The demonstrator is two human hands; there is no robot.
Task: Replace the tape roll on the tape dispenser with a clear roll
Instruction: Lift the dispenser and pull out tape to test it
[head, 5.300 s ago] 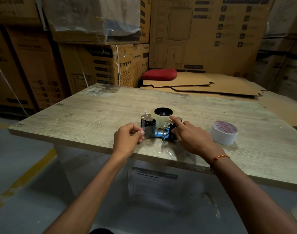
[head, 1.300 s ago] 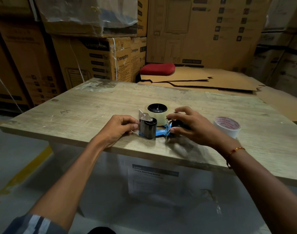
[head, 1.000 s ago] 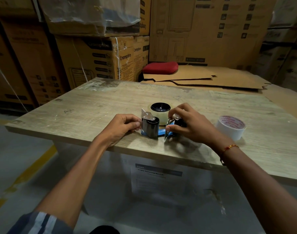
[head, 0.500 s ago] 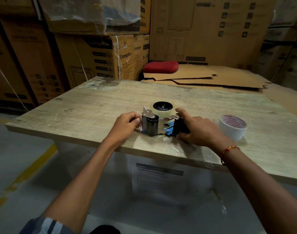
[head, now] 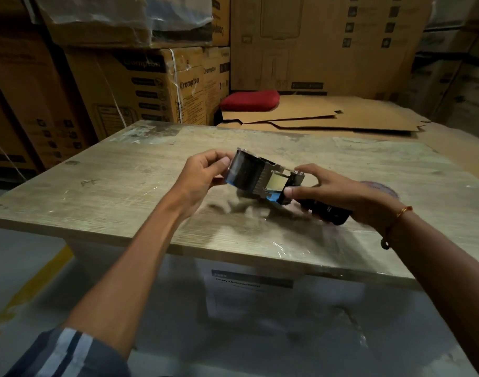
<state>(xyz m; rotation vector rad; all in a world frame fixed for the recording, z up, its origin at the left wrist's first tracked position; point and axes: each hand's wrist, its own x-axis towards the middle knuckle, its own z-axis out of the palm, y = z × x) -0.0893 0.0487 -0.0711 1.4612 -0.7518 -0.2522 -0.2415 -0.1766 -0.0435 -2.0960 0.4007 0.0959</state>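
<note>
Black tape dispenser (head: 262, 178) above table (head: 110, 191), left hand (head: 203, 172) and right hand (head: 330, 191) fingers gripping it

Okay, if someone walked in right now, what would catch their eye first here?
First, the tape dispenser held just above the wooden table, the left hand gripping its roller end, the right hand its black handle. Behind, a red cushion lies on flattened cardboard before stacked boxes.
</note>
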